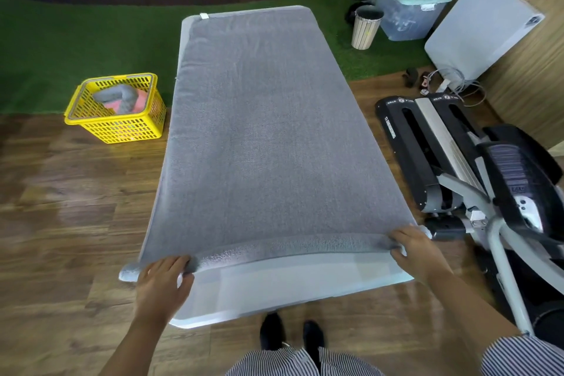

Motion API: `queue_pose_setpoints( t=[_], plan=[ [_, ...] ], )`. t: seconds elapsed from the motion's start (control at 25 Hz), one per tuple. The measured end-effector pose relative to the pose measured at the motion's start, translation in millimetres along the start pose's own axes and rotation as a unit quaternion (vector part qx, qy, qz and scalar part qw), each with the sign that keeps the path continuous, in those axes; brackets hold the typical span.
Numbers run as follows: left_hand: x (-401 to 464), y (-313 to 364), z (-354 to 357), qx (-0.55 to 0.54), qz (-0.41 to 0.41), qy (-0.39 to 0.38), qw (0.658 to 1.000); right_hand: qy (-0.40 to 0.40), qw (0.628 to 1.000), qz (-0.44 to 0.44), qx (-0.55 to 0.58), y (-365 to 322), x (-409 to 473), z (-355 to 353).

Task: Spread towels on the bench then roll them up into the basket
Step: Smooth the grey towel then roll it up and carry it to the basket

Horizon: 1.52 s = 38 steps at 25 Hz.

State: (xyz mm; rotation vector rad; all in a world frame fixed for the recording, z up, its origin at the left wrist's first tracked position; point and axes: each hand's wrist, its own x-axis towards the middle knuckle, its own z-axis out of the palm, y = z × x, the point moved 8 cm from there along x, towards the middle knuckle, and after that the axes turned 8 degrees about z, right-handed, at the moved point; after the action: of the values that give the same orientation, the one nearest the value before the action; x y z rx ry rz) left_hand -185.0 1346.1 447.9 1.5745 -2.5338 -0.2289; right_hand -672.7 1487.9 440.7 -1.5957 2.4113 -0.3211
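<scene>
Rolling has just started: left hand and right hand each grip the grey towel's first turn on the surface, yellow basket far left of them.

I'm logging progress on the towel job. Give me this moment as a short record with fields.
towel: grey towel spread along the bench, near edge rolled a little
left hand: left hand grips the roll's left end
right hand: right hand grips the roll's right end
basket: yellow basket on the floor left of the bench, holding a rolled grey towel
stage: rolling just begun
</scene>
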Motion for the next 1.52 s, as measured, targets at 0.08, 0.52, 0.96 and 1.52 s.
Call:
queue_pose_setpoints(
  t=[0.08,0.52,0.96,1.52],
  plan=[
    [-4,-1,-3,-0.002,0.015,0.006,1.0,0.0,1.0,0.007,-0.008,4,0,-1],
    [0,4,-3,0.015,0.031,0.042,0.999,0.001,1.0,0.004,0.005,0,-5,-3],
    [2,-5,-8,0.027,0.053,0.025,0.998,-0.073,0.995,0.067,-0.028,4,2,4],
    [2,3,-3,0.007,0.051,0.046,0.998,-0.053,0.998,0.028,-0.001,-12,0,-4]
  ],
)
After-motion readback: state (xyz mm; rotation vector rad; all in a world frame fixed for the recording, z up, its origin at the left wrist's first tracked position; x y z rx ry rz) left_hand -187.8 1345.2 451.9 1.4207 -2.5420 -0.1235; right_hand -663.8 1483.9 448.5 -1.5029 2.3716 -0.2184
